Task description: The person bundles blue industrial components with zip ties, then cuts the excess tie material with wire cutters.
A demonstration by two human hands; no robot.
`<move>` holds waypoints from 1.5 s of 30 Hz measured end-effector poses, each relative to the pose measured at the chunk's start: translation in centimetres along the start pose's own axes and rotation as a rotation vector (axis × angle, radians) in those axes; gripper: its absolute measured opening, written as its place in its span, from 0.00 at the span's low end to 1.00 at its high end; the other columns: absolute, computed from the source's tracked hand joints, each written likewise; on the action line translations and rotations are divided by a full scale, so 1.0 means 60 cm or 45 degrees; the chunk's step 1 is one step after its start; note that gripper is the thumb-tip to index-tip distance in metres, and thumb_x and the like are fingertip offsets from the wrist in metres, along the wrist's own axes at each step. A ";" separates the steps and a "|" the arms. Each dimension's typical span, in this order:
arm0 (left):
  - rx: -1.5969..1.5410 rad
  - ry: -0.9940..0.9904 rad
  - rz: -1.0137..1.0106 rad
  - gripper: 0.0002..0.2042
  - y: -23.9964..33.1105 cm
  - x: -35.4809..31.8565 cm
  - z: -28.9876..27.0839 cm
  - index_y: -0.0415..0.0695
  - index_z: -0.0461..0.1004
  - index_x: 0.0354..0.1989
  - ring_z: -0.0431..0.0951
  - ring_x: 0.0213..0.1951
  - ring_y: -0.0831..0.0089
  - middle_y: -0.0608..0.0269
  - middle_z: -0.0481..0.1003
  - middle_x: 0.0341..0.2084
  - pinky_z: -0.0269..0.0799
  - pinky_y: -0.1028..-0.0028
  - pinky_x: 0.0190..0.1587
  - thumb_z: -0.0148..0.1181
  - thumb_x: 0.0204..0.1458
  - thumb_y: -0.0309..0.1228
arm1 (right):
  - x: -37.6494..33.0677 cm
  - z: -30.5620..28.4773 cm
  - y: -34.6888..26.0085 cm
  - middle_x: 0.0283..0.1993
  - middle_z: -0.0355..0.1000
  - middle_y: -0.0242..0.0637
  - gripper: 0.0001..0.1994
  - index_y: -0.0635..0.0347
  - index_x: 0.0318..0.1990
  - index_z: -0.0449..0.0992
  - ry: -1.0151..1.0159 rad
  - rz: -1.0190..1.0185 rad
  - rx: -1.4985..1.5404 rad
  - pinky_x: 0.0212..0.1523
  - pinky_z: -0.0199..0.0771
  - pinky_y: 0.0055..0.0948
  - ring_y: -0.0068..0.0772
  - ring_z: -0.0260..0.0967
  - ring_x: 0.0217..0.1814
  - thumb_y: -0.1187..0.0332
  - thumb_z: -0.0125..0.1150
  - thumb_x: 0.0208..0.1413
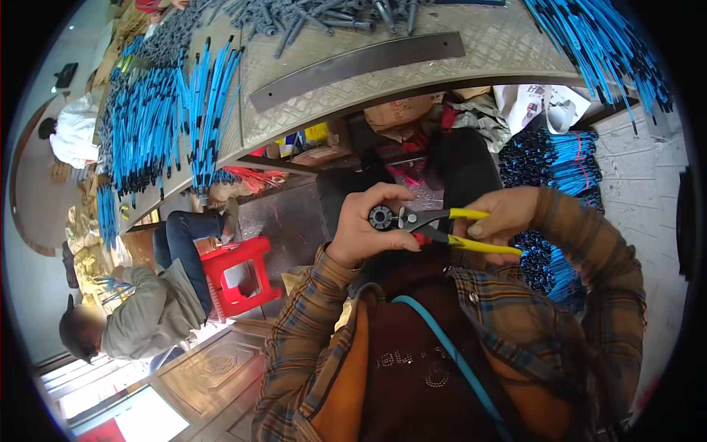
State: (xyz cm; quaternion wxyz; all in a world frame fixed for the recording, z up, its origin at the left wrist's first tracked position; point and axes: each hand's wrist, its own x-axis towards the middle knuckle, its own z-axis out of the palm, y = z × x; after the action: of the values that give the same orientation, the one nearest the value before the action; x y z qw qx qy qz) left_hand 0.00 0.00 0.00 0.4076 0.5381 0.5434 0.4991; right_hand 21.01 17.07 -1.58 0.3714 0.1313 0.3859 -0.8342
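Observation:
My left hand [355, 227] is curled around a dark grey round part [381, 217], its ringed end facing up between thumb and forefinger. In my right hand [508, 212] are pliers [482, 244] with yellow handles, held with the handles spread apart. The metal head of the pliers meets the side of the grey part, close to my left thumb. A small red bit shows beside the plier head; I cannot make out what it belongs to. Both hands are above my lap.
Ahead stands a table [353, 92] bearing a flat metal strip [361, 68], grey tubes [294, 18] and blue cables [147, 118]. Bundled blue cables [571, 158] are stacked at right. To the left, a co-worker [151, 306] sits near a red stool [239, 272].

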 end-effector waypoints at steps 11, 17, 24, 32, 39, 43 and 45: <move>0.082 -0.026 -0.025 0.17 0.087 -0.095 0.008 0.41 0.72 0.31 0.74 0.29 0.76 0.62 0.73 0.25 0.69 0.75 0.32 0.71 0.34 0.34 | -0.026 0.156 0.005 0.35 0.69 0.44 0.37 0.62 0.58 0.56 0.422 -0.167 -0.586 0.31 0.73 0.29 0.36 0.72 0.33 0.69 0.69 0.38; -0.033 0.016 0.161 0.19 0.081 -0.120 0.045 0.42 0.72 0.32 0.73 0.32 0.72 0.61 0.73 0.27 0.68 0.74 0.35 0.71 0.35 0.37 | -0.030 0.235 0.051 0.42 0.67 0.52 0.30 0.62 0.57 0.59 1.228 -0.546 -2.242 0.41 0.70 0.34 0.44 0.69 0.43 0.69 0.62 0.44; -0.042 -0.011 -0.075 0.20 0.017 -0.043 -0.029 0.39 0.74 0.34 0.75 0.32 0.76 0.61 0.75 0.29 0.70 0.76 0.35 0.73 0.29 0.31 | 0.020 0.077 -0.040 0.29 0.71 0.34 0.12 0.61 0.41 0.67 0.364 -0.047 -0.601 0.29 0.72 0.24 0.24 0.71 0.29 0.61 0.50 0.57; -0.062 -0.098 -0.135 0.17 0.008 -0.009 0.007 0.38 0.74 0.31 0.71 0.28 0.78 0.64 0.74 0.25 0.65 0.79 0.32 0.72 0.31 0.29 | -0.030 0.065 -0.069 0.32 0.71 0.35 0.15 0.63 0.43 0.66 0.170 0.014 -0.449 0.30 0.76 0.25 0.25 0.72 0.33 0.59 0.48 0.59; -0.033 -0.079 -0.114 0.16 0.005 -0.009 0.012 0.38 0.74 0.29 0.71 0.27 0.78 0.64 0.73 0.25 0.65 0.79 0.32 0.71 0.31 0.30 | -0.032 0.054 -0.067 0.33 0.71 0.37 0.11 0.62 0.38 0.64 0.112 0.060 -0.371 0.34 0.76 0.25 0.27 0.73 0.33 0.62 0.48 0.59; -0.011 -0.079 -0.067 0.16 -0.002 -0.009 0.007 0.38 0.74 0.29 0.70 0.26 0.79 0.65 0.73 0.24 0.64 0.79 0.31 0.71 0.32 0.30 | -0.028 0.052 -0.064 0.30 0.68 0.34 0.12 0.61 0.41 0.63 0.101 0.000 -0.435 0.30 0.74 0.24 0.24 0.70 0.31 0.60 0.48 0.59; -0.019 -0.081 -0.071 0.15 0.000 -0.007 0.004 0.38 0.74 0.29 0.70 0.26 0.79 0.65 0.73 0.23 0.64 0.80 0.30 0.71 0.33 0.30 | -0.023 0.049 -0.061 0.29 0.67 0.32 0.13 0.60 0.43 0.63 0.096 -0.028 -0.463 0.29 0.74 0.23 0.23 0.69 0.30 0.59 0.48 0.59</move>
State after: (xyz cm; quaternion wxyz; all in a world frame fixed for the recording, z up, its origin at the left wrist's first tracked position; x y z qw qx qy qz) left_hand 0.30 -0.39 -0.08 0.4425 0.5353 0.5413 0.4740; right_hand 19.53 17.19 3.10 0.3653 0.0889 0.5453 -0.7492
